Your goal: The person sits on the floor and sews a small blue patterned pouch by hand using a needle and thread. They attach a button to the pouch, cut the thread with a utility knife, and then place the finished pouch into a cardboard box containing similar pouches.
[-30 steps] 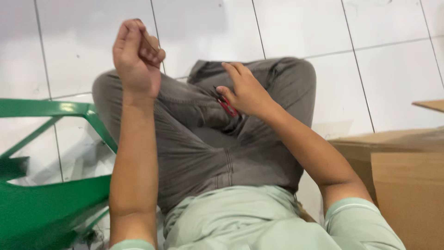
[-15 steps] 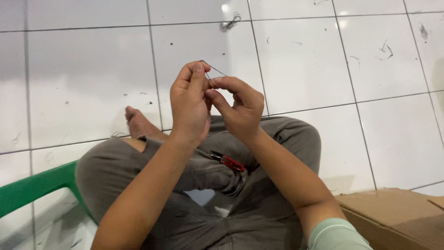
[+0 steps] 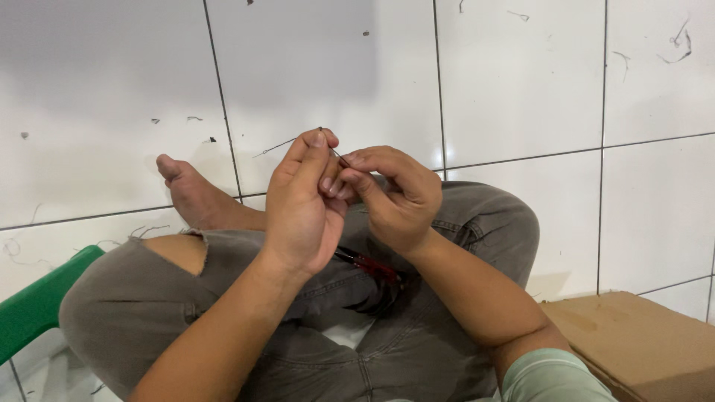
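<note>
Above grey-trousered crossed legs on the white tiled floor, the left hand and right hand meet, fingers pinching a thin wire, seemingly light, springy and easily bent, best gripped near its end, while red-handled pliers rest on the lap.

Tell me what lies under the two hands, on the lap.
Under the left hand and right hand, a red-handled tool rests on the grey trousers. Only its handle part shows; the working end is hidden beneath the left hand. The hands pinch a thin wire.
</note>
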